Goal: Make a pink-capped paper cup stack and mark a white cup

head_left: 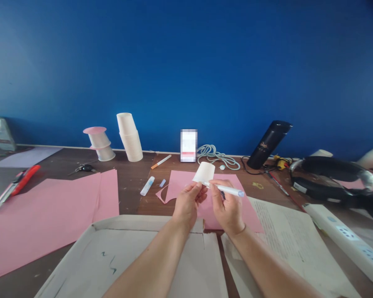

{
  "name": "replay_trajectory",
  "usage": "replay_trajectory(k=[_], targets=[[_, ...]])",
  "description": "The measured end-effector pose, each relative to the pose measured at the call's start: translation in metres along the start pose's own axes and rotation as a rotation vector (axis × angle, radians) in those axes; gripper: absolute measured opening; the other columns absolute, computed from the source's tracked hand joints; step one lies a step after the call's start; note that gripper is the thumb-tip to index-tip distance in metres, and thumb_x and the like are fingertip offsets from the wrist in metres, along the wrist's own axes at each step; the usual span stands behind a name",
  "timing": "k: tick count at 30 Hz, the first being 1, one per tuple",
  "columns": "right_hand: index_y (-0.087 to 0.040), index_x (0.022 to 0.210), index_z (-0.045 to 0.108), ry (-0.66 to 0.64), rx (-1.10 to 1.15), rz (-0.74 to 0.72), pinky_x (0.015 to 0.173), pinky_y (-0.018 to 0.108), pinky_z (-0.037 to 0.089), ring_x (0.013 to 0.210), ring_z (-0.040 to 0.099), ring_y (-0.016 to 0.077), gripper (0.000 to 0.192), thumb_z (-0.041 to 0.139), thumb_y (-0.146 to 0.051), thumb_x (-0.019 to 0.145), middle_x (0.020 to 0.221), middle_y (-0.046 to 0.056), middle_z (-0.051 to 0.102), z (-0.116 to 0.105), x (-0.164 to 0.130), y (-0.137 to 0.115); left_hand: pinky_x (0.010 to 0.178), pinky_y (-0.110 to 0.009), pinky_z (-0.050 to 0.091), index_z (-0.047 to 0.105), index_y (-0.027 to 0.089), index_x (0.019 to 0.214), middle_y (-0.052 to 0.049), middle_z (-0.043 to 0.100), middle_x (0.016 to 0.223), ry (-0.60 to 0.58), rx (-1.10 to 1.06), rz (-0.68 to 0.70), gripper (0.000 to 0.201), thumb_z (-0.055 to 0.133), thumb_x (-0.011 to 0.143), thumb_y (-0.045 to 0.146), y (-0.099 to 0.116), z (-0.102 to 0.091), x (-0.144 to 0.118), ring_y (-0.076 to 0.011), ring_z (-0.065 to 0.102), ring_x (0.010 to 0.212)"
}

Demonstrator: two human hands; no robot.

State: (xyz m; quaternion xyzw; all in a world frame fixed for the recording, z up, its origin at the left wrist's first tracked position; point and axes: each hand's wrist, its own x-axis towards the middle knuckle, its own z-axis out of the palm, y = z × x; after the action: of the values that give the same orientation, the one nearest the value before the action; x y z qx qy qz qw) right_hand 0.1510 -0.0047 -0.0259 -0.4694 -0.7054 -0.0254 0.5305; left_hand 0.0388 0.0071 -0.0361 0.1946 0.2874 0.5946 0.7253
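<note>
Holding a small white paper cup upside down, the left hand has its fingers closed on the rim, so the flat bottom of the cup points up and away from the person. The cup is plain and white, slightly wider at the rim than at the bottom. It is raised above a pink paper sheet in the middle of the tabletop. The right hand is just beside it, and its fingers grip a white pen that has a pale blue end; the tip of the pen touches the cup near the rim.

Around them, a larger pink sheet lies on the left, with a red cutter at its far edge. A glue stick lies between the two pink sheets. By the blue wall stand a stack of paper cups, a coiled white cable and a leaning black bottle. A flat cardboard box lies under the forearms, printed pages under the right arm, and a white power strip further right.
</note>
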Motion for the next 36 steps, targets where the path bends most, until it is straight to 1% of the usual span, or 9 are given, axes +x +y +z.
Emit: replay_trajectory(k=[3, 9, 15, 20, 26, 36], targets=[[-0.019, 0.095, 0.061, -0.022, 0.002, -0.008, 0.078, 0.037, 0.048, 0.086, 0.060, 0.0204, 0.016, 0.049, -0.027, 0.090, 0.089, 0.008, 0.067, 0.0000, 0.0004, -0.0008, 0.070, -0.021, 0.045, 0.068, 0.012, 0.078, -0.004, 0.065, 0.076, -0.020, 0.014, 0.012, 0.021, 0.076, 0.066, 0.027, -0.0012, -0.0007, 0.0007, -0.0085, 0.059, 0.070], [-0.020, 0.094, 0.062, -0.009, -0.006, -0.033, 0.079, 0.038, 0.048, 0.086, 0.061, 0.0205, 0.015, 0.049, -0.026, 0.089, 0.090, 0.007, 0.067, 0.0001, 0.0010, -0.0018, 0.071, -0.022, 0.044, 0.068, 0.012, 0.078, -0.004, 0.065, 0.076, -0.023, 0.035, 0.018, 0.022, 0.076, 0.065, 0.028, -0.0022, -0.0003, 0.0007, -0.0098, 0.060, 0.071], [-0.020, 0.096, 0.060, 0.061, 0.016, 0.010, 0.080, 0.038, 0.048, 0.086, 0.061, 0.0203, 0.015, 0.048, -0.024, 0.090, 0.090, 0.007, 0.066, -0.0015, 0.0001, 0.0003, 0.068, -0.021, 0.046, 0.068, 0.013, 0.079, -0.003, 0.066, 0.077, 0.040, -0.034, -0.010, 0.019, 0.076, 0.066, 0.023, 0.0017, 0.0016, -0.0011, -0.0093, 0.061, 0.071], [-0.020, 0.097, 0.060, 0.034, 0.033, 0.028, 0.079, 0.037, 0.048, 0.087, 0.060, 0.0205, 0.016, 0.046, -0.025, 0.090, 0.091, 0.007, 0.066, -0.0004, -0.0001, 0.0039, 0.067, -0.020, 0.047, 0.066, 0.013, 0.077, -0.003, 0.068, 0.079, 0.067, -0.079, -0.023, 0.016, 0.075, 0.067, 0.021, 0.0026, -0.0001, 0.0010, -0.0102, 0.064, 0.075], [-0.020, 0.097, 0.060, 0.011, 0.032, 0.015, 0.079, 0.037, 0.048, 0.086, 0.060, 0.0203, 0.015, 0.048, -0.025, 0.089, 0.092, 0.007, 0.066, 0.0005, -0.0017, 0.0019, 0.068, -0.020, 0.047, 0.066, 0.014, 0.078, -0.003, 0.068, 0.078, 0.044, -0.078, -0.026, 0.018, 0.075, 0.066, 0.023, 0.0020, -0.0011, 0.0014, -0.0109, 0.064, 0.075], [-0.019, 0.098, 0.060, 0.021, 0.015, -0.006, 0.078, 0.037, 0.048, 0.085, 0.060, 0.0199, 0.015, 0.049, -0.025, 0.090, 0.090, 0.007, 0.066, 0.0012, -0.0006, 0.0021, 0.068, -0.020, 0.048, 0.066, 0.013, 0.078, -0.004, 0.067, 0.077, 0.035, -0.070, -0.037, 0.014, 0.072, 0.069, 0.021, 0.0029, -0.0010, -0.0003, -0.0108, 0.064, 0.074]])
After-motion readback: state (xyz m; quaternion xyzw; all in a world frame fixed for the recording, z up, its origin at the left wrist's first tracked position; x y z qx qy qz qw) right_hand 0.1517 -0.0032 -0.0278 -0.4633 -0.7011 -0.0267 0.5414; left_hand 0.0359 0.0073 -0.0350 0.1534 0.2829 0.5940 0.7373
